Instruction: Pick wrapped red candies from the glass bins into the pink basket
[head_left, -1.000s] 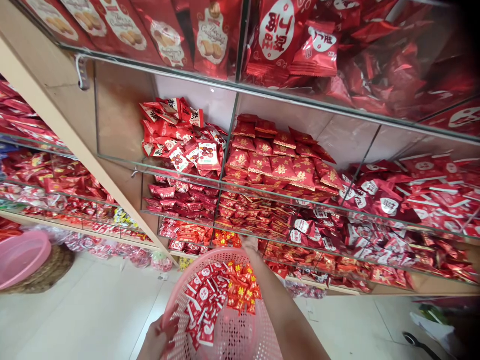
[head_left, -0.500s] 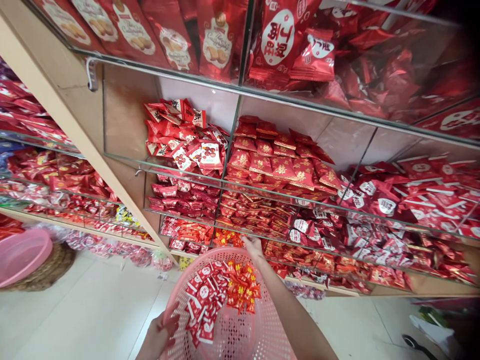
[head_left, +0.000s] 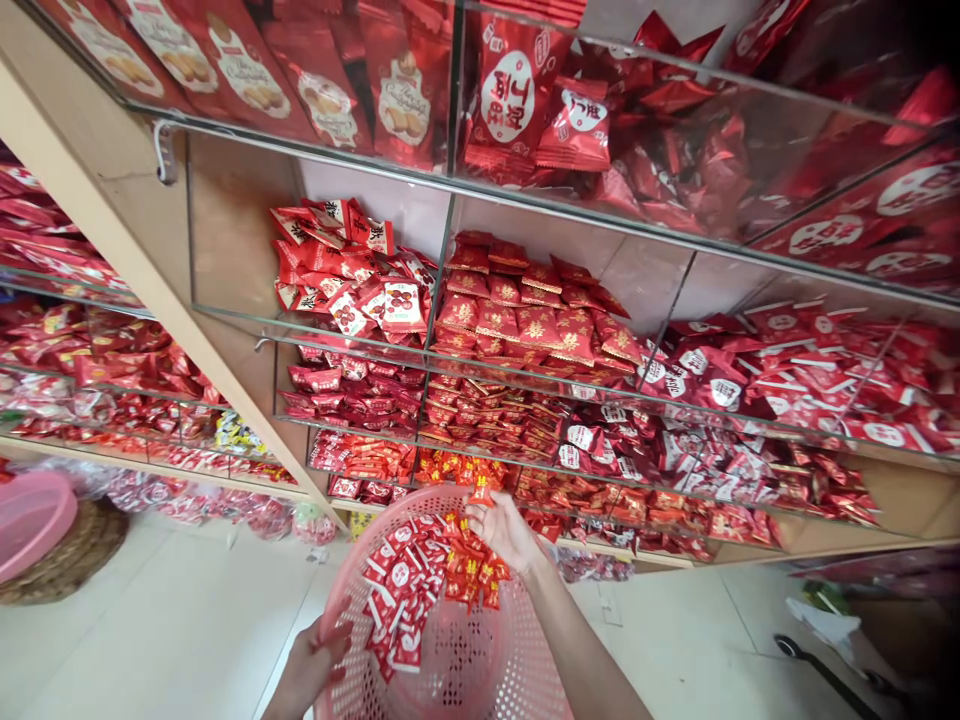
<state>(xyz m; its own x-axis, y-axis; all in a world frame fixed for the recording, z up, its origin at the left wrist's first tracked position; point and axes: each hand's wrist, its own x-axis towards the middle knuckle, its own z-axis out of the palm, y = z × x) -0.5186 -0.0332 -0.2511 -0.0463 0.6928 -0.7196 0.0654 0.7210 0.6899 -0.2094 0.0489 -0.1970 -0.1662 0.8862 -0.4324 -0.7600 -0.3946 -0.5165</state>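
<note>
My left hand [head_left: 319,655] grips the left rim of a pink perforated plastic basket [head_left: 536,660], thumb outside and fingers over the edge. Inside, red-and-white candy packets [head_left: 401,600] lie on the left, and orange-red candies with yellow lettering [head_left: 469,575] lie on the upper right. Over the basket's far rim, my right hand [head_left: 502,530] pinches one small orange-red wrapped candy [head_left: 481,492] between thumb and fingers. Just behind it, a low shelf bin holds more candies of that colour [head_left: 442,466].
Glass-fronted shelves [head_left: 540,205] of red-wrapped snacks rise ahead and to the right. A slanting wooden divider [head_left: 161,270] stands at left. On the tiled floor [head_left: 202,610], a pink tub [head_left: 34,525] sits on a woven basket [head_left: 75,560]. A black handle [head_left: 814,665] shows at lower right.
My right hand has come back from the low bin to above the basket's rim, now with a candy in its fingers. My left hand still grips the basket. The view has shifted slightly.
</note>
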